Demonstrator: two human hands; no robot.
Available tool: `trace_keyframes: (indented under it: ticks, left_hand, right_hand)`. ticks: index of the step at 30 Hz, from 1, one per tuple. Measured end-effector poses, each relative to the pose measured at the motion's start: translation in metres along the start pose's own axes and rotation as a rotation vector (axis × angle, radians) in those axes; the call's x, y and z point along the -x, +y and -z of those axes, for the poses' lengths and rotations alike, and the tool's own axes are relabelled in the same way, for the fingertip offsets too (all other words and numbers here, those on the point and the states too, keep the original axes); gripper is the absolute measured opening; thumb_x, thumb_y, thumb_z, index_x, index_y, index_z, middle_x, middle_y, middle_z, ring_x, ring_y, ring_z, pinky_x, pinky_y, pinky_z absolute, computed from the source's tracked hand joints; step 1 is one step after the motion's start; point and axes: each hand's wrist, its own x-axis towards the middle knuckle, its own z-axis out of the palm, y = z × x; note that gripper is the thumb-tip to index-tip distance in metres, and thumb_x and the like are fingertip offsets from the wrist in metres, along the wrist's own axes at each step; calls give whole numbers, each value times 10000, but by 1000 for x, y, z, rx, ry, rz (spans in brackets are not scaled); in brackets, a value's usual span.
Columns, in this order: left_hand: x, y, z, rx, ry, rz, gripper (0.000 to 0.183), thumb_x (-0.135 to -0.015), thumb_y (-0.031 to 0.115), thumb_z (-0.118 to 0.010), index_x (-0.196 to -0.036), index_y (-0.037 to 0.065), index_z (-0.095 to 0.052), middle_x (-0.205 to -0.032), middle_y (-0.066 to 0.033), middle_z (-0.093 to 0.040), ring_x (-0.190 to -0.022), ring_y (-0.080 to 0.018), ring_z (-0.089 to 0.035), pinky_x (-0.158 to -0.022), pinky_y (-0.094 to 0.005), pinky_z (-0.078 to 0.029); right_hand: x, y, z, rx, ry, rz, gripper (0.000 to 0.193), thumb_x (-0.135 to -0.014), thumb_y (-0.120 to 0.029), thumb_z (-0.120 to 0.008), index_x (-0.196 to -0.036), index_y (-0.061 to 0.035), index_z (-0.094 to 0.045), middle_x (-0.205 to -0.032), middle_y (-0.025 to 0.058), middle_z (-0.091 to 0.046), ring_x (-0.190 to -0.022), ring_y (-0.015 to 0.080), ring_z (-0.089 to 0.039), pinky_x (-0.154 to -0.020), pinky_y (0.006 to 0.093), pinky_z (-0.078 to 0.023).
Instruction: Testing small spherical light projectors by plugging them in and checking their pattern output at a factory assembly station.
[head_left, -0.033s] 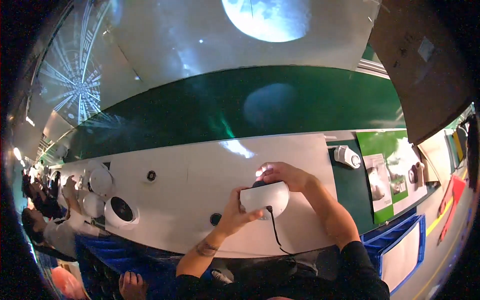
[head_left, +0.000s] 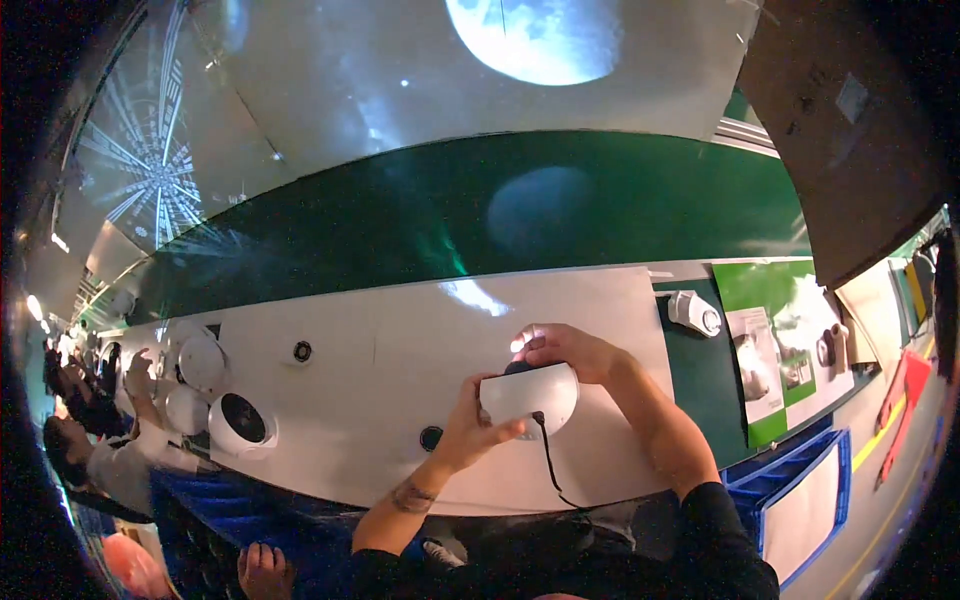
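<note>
Left fingers [head_left: 474,394] are wrapped on the far-left side of the white housing [head_left: 530,396], thumb across the near face: I read the left hand [head_left: 468,434] as a firm grasp carrying it. Right fingers [head_left: 541,346] are curled at the dark front part [head_left: 520,368] on the far side, lit bright at the tips; can't tell if the right hand [head_left: 570,353] is pinching it or only touching. Housing is over the pale counter [head_left: 345,425], roughly central, round side toward me; can't tell if it rests there or hangs. For fine work at the front, I'd let the left hand do all the bracing and the right only light fingertip pressure, so the body doesn't roll. Smooth shell probably slips if the thumb eases off. Black cable [head_left: 549,458] is plugged into the near side, just right of my left thumb, and drops over the counter edge; I'd leave slack there and not lever on the plug. Fingertips sit in the glow, so I'd clear them before judging the light. Dark ring [head_left: 432,438] lies by the left wrist, easy to knock. Further out: small round part [head_left: 302,352] to the left, white unit [head_left: 694,314] on the right, both clear of my hands.
</note>
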Motion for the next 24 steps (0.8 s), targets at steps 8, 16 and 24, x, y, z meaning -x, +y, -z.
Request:
trace_keyframes:
  ticks: [8, 16, 24]
  left_hand:
    - [-1, 14, 5, -150, 37, 98, 1012, -741, 433, -893, -1402, -35, -287, -1285, -138, -462, -1178, -212, -509, -928, -364, -530]
    - [3, 14, 2, 27, 5, 72, 1032, -737, 421, -898, -1412, -42, -269, -1313, -155, -432, -1221, -241, -482, -954, -375, -514]
    - [5, 16, -1, -107, 49, 41, 1086, -707, 482, -901, -1388, -93, -281, -1288, -192, -466, -1198, -242, -509, -978, -394, -489]
  right_hand:
    - [-1, -5, -2, 197, 112, 21, 293, -972, -131, -600, -1234, 1, -601, -1153, 106, -682, -1061, 201, -642, -936, 327, -517]
    - [-1, 4, 3, -227, 37, -75, 390, -939, -73, -595, -1320, -5, -538, -1186, 128, -675, -1076, 228, -641, -966, 354, -519]
    - [-2, 11, 6, -237, 6, -60, 516, -869, -225, -699, -1312, -12, -540, -1248, 196, -660, -1172, 298, -626, -1023, 409, -495]
